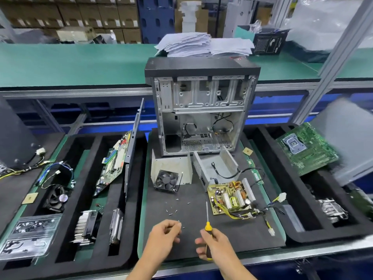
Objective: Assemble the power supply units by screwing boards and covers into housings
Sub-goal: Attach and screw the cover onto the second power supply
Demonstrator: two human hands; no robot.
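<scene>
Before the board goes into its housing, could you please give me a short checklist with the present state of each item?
1. Screwdriver in hand: ok, the right hand grips its yellow and black handle, shaft pointing away from the person.
2. Screw ready: ok, the left hand pinches a small screw at its fingertips.
3. Spare screws within reach: ok, loose on the black mat.
4. Power supply board seated in the open housing: not ok, it lies on the mat in front of it.
5. Housing free of obstruction: not ok, a black cable lies inside.
6. Mounting holes aligned: cannot tell.
</scene>
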